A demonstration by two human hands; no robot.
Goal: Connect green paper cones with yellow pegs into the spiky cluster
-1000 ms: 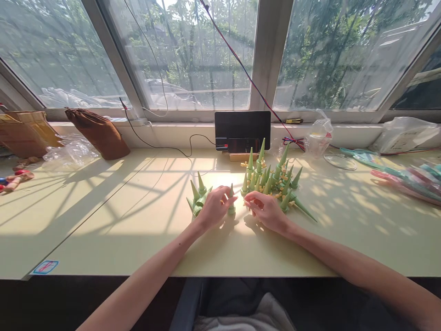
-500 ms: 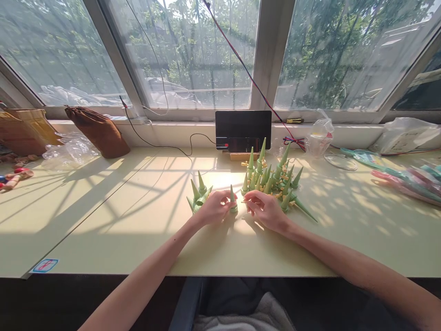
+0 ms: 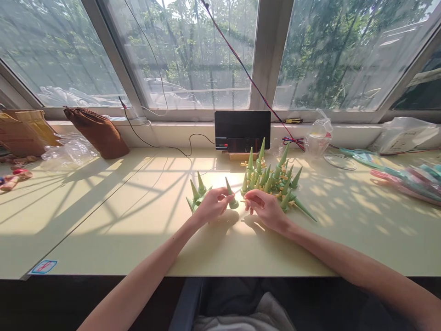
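Between finger and thumb of my left hand (image 3: 214, 205) is a green cone (image 3: 233, 201) with a wider round base, its tip leaning to the left. The fingers of my right hand (image 3: 264, 208) are pinched around a small yellowish piece (image 3: 243, 200), whose exact shape is too small to tell. Beyond the right hand stands a cluster of green cones (image 3: 277, 172), several with small yellow pieces attached; one lies on its side. A smaller group of green cones (image 3: 195, 191) sits just left of my left hand, partly hidden by it.
A black tablet (image 3: 243, 124) leans on a stand by the window, with a cable running left. A brown pouch (image 3: 98, 133) and clear plastic wrap (image 3: 70, 149) lie at the left. Plastic bags (image 3: 409, 181) and a plastic cup (image 3: 319, 140) are at the right.
The green cone in my left hand has gone from upright to tilted left, its base shifting slightly upward. My right hand has hardly moved.
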